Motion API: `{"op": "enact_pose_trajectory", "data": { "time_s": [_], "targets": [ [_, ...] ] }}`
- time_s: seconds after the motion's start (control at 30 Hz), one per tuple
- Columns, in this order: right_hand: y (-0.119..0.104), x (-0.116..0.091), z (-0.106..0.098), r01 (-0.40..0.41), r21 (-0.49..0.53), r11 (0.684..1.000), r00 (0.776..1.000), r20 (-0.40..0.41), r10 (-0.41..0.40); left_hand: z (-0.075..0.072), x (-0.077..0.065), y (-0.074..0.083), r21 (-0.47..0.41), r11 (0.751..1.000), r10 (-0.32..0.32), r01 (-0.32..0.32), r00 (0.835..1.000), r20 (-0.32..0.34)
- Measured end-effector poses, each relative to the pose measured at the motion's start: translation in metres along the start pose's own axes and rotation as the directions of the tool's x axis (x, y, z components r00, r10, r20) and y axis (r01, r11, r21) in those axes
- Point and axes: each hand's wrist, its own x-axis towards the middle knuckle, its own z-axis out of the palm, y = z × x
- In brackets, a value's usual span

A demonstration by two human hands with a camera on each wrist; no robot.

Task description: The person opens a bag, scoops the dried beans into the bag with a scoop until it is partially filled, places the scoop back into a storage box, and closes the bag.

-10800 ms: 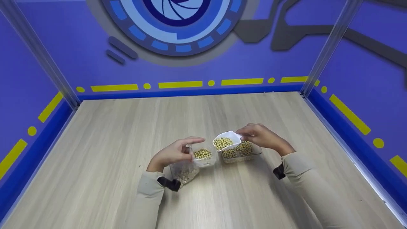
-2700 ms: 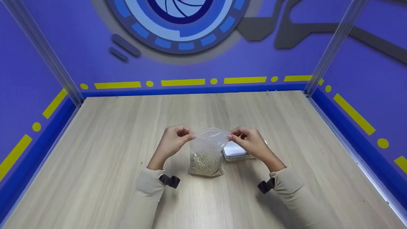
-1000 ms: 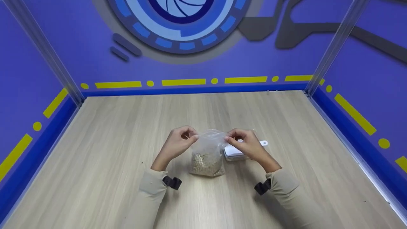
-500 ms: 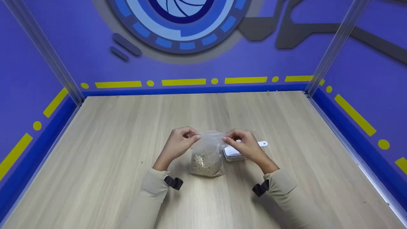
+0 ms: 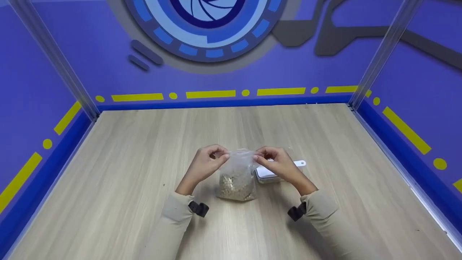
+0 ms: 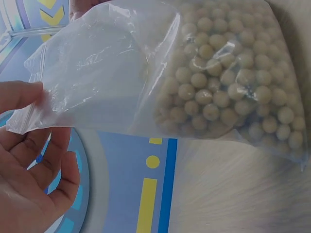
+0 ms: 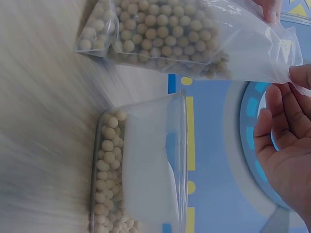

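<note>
A clear zip-top bag [image 5: 236,186] full of pale, round beans stands upright on the table, bulging at the bottom and slack at the top. My left hand [image 5: 205,164] pinches the left end of its top edge between thumb and fingers. At the opposite end, my right hand [image 5: 278,166] pinches the same edge. In the left wrist view, zip ridges [image 6: 36,90] run along the bag's mouth by my left thumb; whether they are sealed I cannot tell. Beside the bag, partly behind my right hand, a white scoop [image 5: 266,172] lies in a clear container [image 7: 182,126] of beans.
The scoop's handle [image 5: 300,163] sticks out past the container to the right. Blue-purple panels [image 5: 202,81] wall the wooden table [image 5: 144,144] at the back and both sides.
Earlier my right hand held the scoop loaded with beans; now it lies in the container. Both hands have since taken the bag's top edge and drawn closer together, and the mouth has flattened.
</note>
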Motion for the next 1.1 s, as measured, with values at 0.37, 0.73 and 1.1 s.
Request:
{"op": "enact_pose_trajectory", "data": {
  "time_s": [0.37, 0.73, 1.1],
  "targets": [
    [-0.001, 0.003, 0.004, -0.006, -0.002, 1.0, 1.0, 0.009, 0.006, 0.002, 0.001, 0.0, 0.035, 0.999, -0.03, 0.03, 1.0, -0.003],
    [0.033, 0.008, 0.012, 0.016, -0.064, 0.998, 0.997, -0.075, -0.021, 0.008, 0.0, 0.003, 0.055, 0.999, 0.002, 0.001, 0.999, -0.048],
    [0.024, 0.005, 0.008, -0.028, -0.042, 0.999, 0.999, 0.015, 0.028, 0.009, 0.0, 0.003, -0.005, 1.0, -0.027, 0.027, 1.0, -0.006]
  ]
}}
